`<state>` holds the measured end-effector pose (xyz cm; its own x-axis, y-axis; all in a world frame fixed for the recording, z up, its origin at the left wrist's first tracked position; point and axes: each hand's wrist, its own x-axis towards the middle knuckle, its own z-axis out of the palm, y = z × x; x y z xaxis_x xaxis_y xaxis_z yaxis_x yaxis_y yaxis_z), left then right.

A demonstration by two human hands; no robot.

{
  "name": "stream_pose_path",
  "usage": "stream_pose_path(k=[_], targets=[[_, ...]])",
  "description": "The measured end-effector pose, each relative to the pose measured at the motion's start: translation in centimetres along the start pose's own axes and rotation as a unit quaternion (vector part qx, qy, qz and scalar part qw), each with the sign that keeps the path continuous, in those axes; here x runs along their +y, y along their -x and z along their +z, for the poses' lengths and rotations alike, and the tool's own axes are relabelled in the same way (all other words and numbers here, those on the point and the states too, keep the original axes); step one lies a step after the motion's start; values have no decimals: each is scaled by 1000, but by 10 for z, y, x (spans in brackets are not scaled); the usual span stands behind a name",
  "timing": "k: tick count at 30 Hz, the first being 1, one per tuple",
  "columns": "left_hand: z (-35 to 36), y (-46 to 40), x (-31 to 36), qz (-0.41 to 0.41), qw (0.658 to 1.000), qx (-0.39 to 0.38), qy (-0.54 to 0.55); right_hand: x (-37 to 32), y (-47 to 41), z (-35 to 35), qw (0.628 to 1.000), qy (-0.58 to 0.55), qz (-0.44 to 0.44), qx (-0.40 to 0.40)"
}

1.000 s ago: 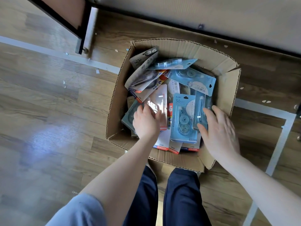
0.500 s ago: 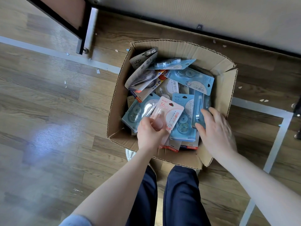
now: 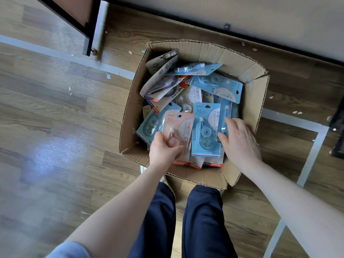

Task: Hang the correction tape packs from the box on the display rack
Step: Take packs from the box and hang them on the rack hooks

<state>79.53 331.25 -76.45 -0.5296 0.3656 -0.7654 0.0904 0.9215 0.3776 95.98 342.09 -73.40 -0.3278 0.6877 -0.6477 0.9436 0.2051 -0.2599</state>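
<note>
Glossy clear-plastic blister packs (image 3: 206, 131) fill a matt corrugated cardboard box (image 3: 249, 101). Beneath lies a wood-grain floor (image 3: 55, 136), its smooth surface faintly sheened.

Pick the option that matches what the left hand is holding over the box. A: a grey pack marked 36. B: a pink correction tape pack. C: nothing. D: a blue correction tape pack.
B: the left hand grips the lower end of a pink correction tape pack above the cardboard box, while the right hand rests its fingers on a blue pack.
</note>
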Motion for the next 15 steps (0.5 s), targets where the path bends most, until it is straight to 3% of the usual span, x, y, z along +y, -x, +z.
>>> stream_pose_path(k=[9, 15], targets=[[-12, -1, -4, -3, 999, 34, 41, -8, -39, -9, 996, 61, -69, 16], [-17, -9, -8, -3, 999, 34, 35, -10, -61, -4, 986, 87, -119, -78]])
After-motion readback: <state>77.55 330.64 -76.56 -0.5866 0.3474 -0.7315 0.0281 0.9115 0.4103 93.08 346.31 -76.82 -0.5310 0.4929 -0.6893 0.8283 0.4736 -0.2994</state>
